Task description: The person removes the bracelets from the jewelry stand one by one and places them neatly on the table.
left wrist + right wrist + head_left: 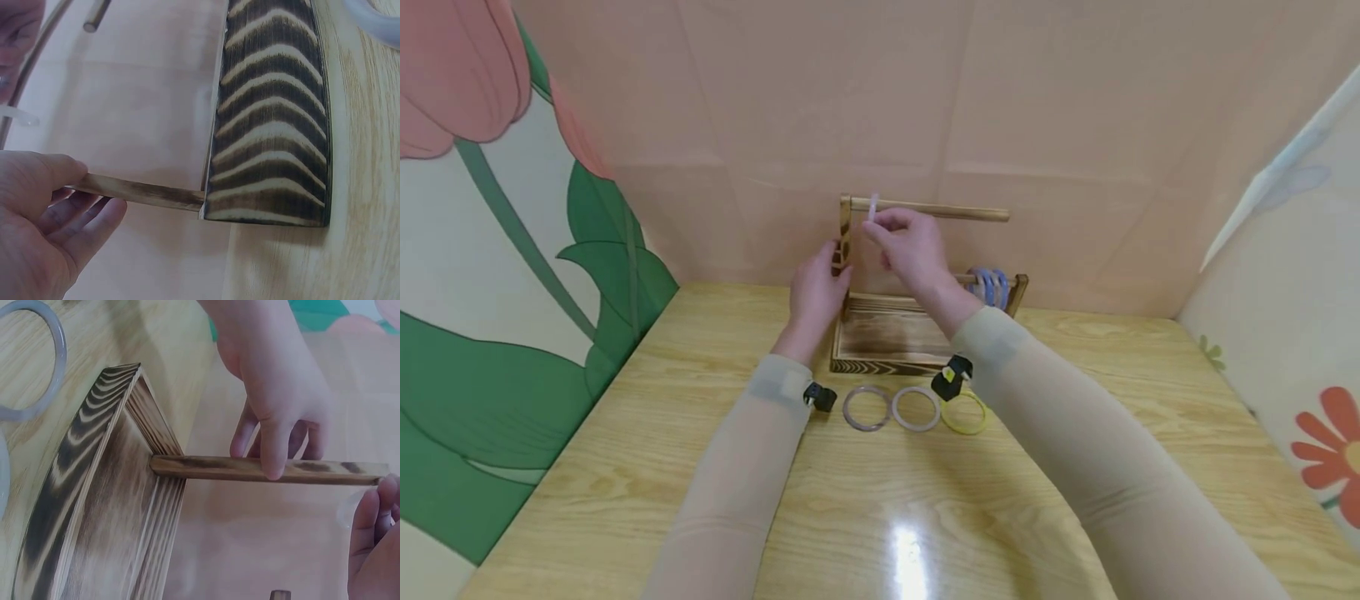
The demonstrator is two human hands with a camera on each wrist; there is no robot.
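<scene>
A dark-grained wooden bangle stand (891, 367) with a tray base stands towards the back of the table. My left hand (817, 292) holds its left upright post (144, 191), thumb on one side and fingers on the other. Up at the top bar (947, 210), my right hand (913, 246) pinches a pale, translucent bangle (873, 206) between thumb and fingers. Seen edge-on, that bangle overlaps the bar close to the post. Several blue and pale bangles (988, 287) hang together on the lower bar at the right, partly behind the right forearm.
In front of the stand, three bangles lie flat in a row: a greyish purple one (845, 408), a whitish one (916, 429) and a yellow one (966, 432). A pink cloth backdrop (775, 125) rises behind the table (700, 467). Flower-printed panels flank both sides.
</scene>
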